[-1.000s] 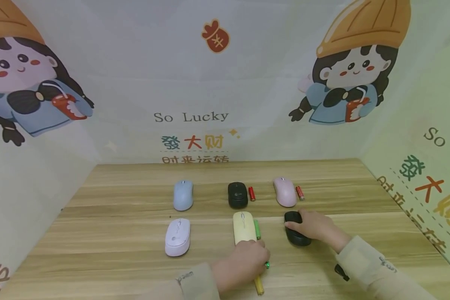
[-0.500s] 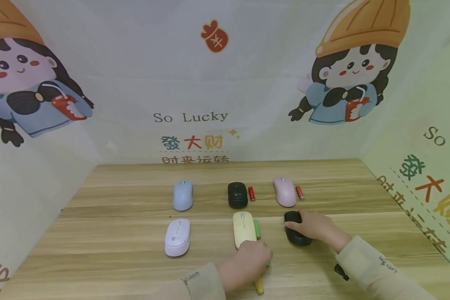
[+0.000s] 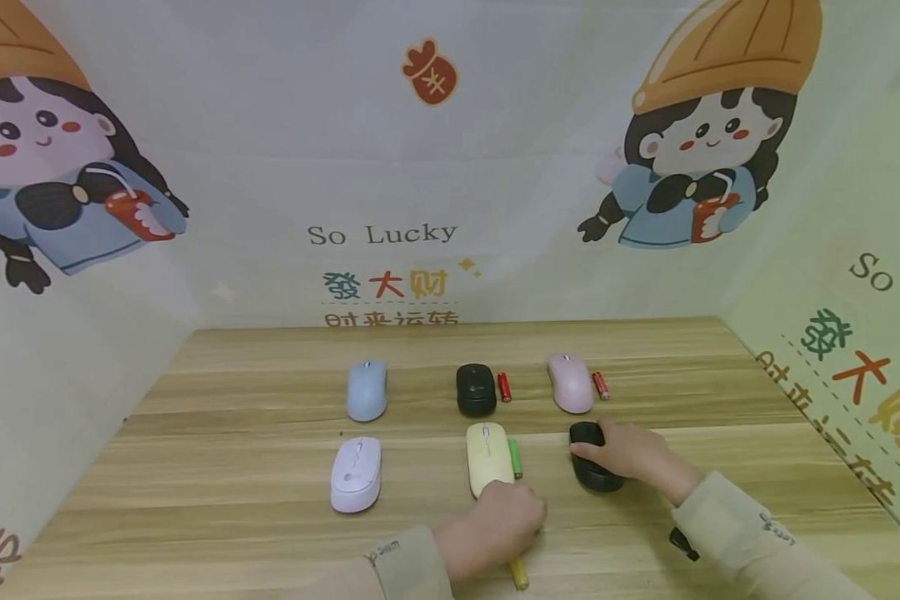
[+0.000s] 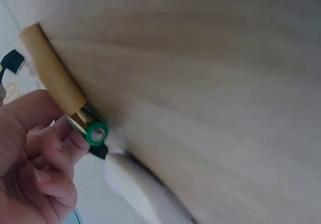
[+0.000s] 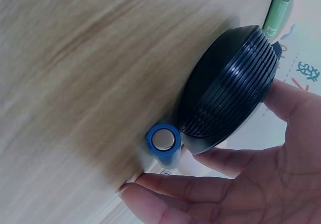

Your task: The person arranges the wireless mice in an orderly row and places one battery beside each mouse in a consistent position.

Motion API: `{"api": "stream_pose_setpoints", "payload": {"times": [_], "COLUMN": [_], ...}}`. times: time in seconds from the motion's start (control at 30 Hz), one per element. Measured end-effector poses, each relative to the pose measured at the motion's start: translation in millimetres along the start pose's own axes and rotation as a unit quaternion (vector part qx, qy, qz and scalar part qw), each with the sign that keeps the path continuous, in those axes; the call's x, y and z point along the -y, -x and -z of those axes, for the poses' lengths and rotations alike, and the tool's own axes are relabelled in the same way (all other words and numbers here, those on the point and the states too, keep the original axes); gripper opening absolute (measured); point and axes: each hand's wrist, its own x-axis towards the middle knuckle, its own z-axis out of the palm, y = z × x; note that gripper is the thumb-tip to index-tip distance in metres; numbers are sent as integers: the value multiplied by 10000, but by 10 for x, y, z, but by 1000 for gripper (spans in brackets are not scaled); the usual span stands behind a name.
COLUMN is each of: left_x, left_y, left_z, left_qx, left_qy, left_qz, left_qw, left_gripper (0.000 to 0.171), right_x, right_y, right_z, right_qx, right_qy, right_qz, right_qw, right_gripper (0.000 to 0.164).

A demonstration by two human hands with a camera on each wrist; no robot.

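Observation:
My left hand [image 3: 495, 529] is beside the front end of a yellow mouse [image 3: 489, 458]. Its fingers are curled at a battery with a green-ringed end [image 4: 97, 133], which they pinch. A yellow cylinder [image 3: 520, 575] lies just in front of the hand, close to that battery in the left wrist view. My right hand [image 3: 633, 454] grips a black mouse [image 3: 589, 458] from above, thumb on its left side. In the right wrist view, a blue-ended battery [image 5: 163, 139] sits against this mouse near my fingers; the hand covers it in the head view.
A green battery [image 3: 515, 458] lies right of the yellow mouse. Behind are a blue mouse [image 3: 366, 392], another black mouse [image 3: 476, 390] and a pink mouse [image 3: 571, 384], with two red batteries [image 3: 504, 387]. A white mouse [image 3: 356, 475] stands left; a small black object [image 3: 683, 544] lies by my right sleeve.
My left hand has shifted slightly right, and the green battery end that showed beside it is now hidden in the head view. My right hand stays on the black mouse.

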Motion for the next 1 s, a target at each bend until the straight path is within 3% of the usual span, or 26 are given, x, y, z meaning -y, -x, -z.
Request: {"api": "stream_pose_setpoints", "payload": {"times": [0.1, 0.23, 0.3, 0.4, 0.47, 0.53, 0.67, 0.7, 0.73, 0.83, 0.93, 0.97, 1.0], "left_x": [76, 290, 436, 694, 896, 1100, 1464, 1533, 1640, 1762, 1801, 1756, 1755], "left_y": [-14, -63, -92, -128, -150, -170, -227, -242, -271, -293, -291, -271, -267], "left_z": [77, 240, 304, 371, 382, 366, 185, 117, -60, -237, -320, -228, -233], "left_qx": [-232, -805, -1002, -897, -688, -411, -145, -125, -278, -221, -154, -7, -25], "left_qy": [672, 1619, 1875, 2224, 2577, 2932, 3314, 3270, 3218, 2899, 2675, 2630, 2603], "left_qz": [14, 183, 394, 1011, 1493, 2028, 2795, 2944, 2941, 3179, 3290, 3402, 3410], "left_qw": [9975, 9834, 9763, 9655, 9521, 9334, 9010, 8979, 8995, 9024, 9055, 9028, 9033], "left_gripper": [7, 11, 16, 19, 18, 18, 17, 17, 15, 13, 9, 7, 5], "right_x": [-5, -10, -12, -16, -17, -17, -14, -13, -13, -11, -8, -7, -5], "right_y": [1, 7, 7, 2, -1, -3, -1, 0, 0, -2, -5, -6, -7], "right_z": [-1, -4, -8, -15, -17, -14, -1, 1, 1, -3, -15, -19, -23], "right_qx": [8, 17, 20, 23, 16, 9, 30, 39, 45, 63, 47, 39, 24], "right_qy": [-14, -37, -26, -1, 19, 27, 19, 9, 1, -26, -27, -22, -17], "right_qz": [11, -9, -26, -19, -20, -28, -62, -69, -72, -85, -79, -76, -69], "right_qw": [10000, 10000, 10000, 10000, 10000, 10000, 10000, 10000, 10000, 9999, 10000, 10000, 10000], "right_gripper": [77, 77, 77, 78, 78, 78, 78, 78, 78, 78, 78, 78, 78]}}
